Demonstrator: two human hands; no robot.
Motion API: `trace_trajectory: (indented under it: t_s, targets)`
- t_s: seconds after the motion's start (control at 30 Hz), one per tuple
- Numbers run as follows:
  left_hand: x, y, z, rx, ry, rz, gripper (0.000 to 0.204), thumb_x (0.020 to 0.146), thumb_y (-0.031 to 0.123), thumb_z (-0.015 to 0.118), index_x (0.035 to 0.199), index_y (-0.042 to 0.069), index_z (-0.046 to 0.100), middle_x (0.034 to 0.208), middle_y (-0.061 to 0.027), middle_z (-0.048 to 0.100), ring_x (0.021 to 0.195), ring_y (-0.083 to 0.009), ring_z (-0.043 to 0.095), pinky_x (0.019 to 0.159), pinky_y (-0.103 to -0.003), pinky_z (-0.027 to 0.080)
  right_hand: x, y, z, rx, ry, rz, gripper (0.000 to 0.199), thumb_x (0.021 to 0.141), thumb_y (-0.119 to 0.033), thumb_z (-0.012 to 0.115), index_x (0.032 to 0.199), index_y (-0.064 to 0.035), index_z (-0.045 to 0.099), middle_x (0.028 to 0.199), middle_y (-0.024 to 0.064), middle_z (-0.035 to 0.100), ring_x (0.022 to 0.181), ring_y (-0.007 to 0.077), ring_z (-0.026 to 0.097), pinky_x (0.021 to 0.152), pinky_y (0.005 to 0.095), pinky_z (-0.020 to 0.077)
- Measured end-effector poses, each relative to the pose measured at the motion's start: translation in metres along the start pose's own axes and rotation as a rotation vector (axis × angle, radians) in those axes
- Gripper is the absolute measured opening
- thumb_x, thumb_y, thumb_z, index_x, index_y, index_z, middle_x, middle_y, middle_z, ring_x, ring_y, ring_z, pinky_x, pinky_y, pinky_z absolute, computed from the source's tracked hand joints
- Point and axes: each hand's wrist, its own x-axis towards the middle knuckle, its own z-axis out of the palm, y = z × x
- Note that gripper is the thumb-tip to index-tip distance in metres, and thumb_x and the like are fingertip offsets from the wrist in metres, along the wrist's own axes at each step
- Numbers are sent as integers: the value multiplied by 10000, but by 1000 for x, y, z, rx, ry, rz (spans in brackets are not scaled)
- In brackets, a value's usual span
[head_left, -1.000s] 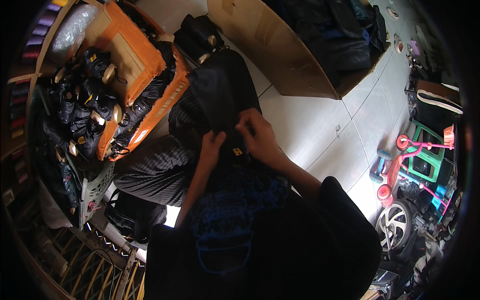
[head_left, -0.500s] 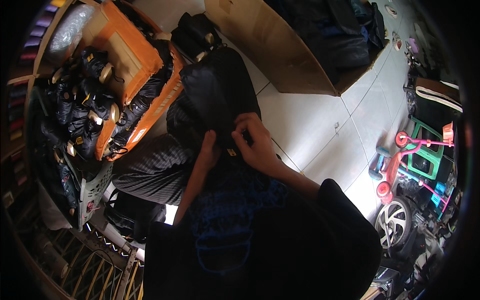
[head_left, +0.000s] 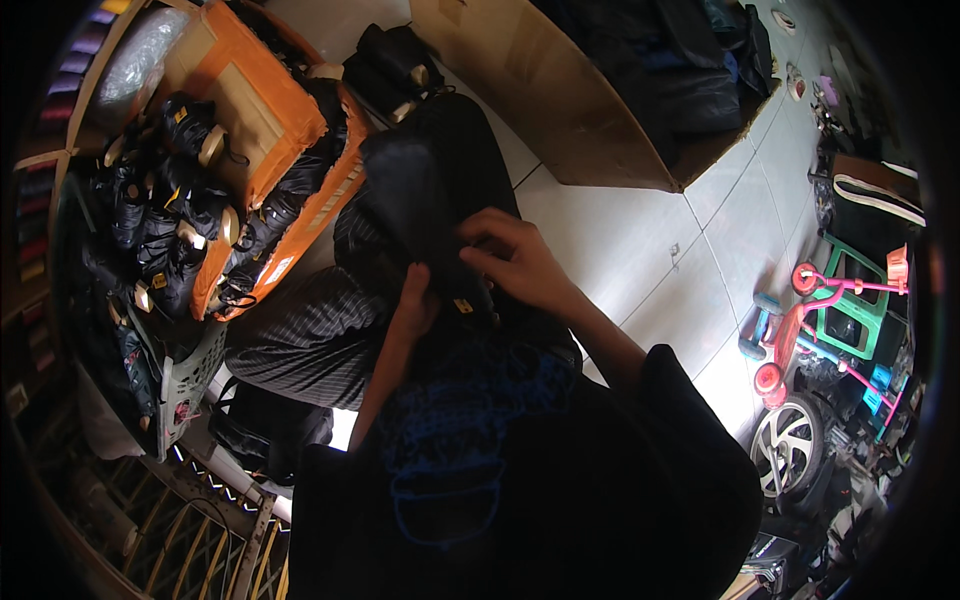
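Note:
Across my lap lies a long, dark piece of black fabric, possibly a pouch (head_left: 408, 190), with a small yellow label (head_left: 463, 306) near its lower end. My left hand (head_left: 414, 302) grips its left side, thumb up and fingers mostly hidden behind the cloth. On the right side, my right hand (head_left: 506, 256) is closed in a pinch at the fabric's edge; what sits between the fingertips is too dark to make out. Striped dark trousers (head_left: 300, 315) cover my bent leg under the work.
At left, a grey plastic basket (head_left: 190, 385) and an orange-taped carton (head_left: 262, 100) hold several black bundles with beige ends. Another black bundle (head_left: 385, 75) lies beyond my knee. A large carton (head_left: 560, 120) holds dark fabric. At right are a pink scooter (head_left: 795, 330), green stool (head_left: 870, 300) and wheel (head_left: 787, 440).
My right hand has shifted slightly up and its wrist has lifted outward, uncovering more of the fabric's lower right edge. My left hand has hardly moved.

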Motion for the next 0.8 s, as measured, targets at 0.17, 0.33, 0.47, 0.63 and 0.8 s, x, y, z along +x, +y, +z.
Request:
trace_trajectory:
  t_s: [0.17, 0.33, 0.47, 0.63, 0.8]
  targets:
    - [0, -1, -1, 32, 106, 14, 754, 978, 564, 430, 1469, 9, 288, 1451, -146, 414, 1333, -270, 419, 1113, -413, 333, 0, 9, 0, -4, 57, 138, 95, 912, -48, 635, 933, 1, 556, 894, 41, 591, 684, 80, 618, 562, 229, 486]
    - [7, -16, 3, 312, 418, 241, 716, 990, 425, 515, 1473, -42, 267, 1401, -218, 447, 1263, -284, 493, 1047, -356, 397, -4, 12, 11, -37, 197, 96, 197, 879, -128, 693, 980, 5, 588, 869, 66, 619, 741, 121, 626, 619, 273, 495]
    - [0, -13, 7, 588, 455, 41, 766, 994, 420, 515, 1500, -53, 190, 1454, -232, 393, 1346, -287, 398, 1093, -327, 327, -8, 23, 16, -104, 248, 194, 416, 804, -270, 776, 1036, 37, 617, 956, 141, 640, 803, 210, 645, 667, 330, 502]
    - [0, -11, 7, 426, 421, 20, 771, 1013, 400, 481, 1501, -84, 133, 1513, -257, 303, 1385, -304, 351, 1107, -335, 309, -15, 26, 9, -293, 163, 275, 494, 788, -347, 789, 1032, 46, 617, 916, 167, 646, 777, 236, 649, 667, 340, 501]
    - [-4, -8, 16, 634, 511, -103, 742, 1023, 401, 451, 1503, -72, 139, 1502, -257, 304, 1375, -284, 358, 1107, -333, 305, -15, 30, 4, -290, 117, 288, 489, 807, -379, 770, 983, 48, 611, 875, 169, 648, 736, 248, 652, 643, 354, 499]
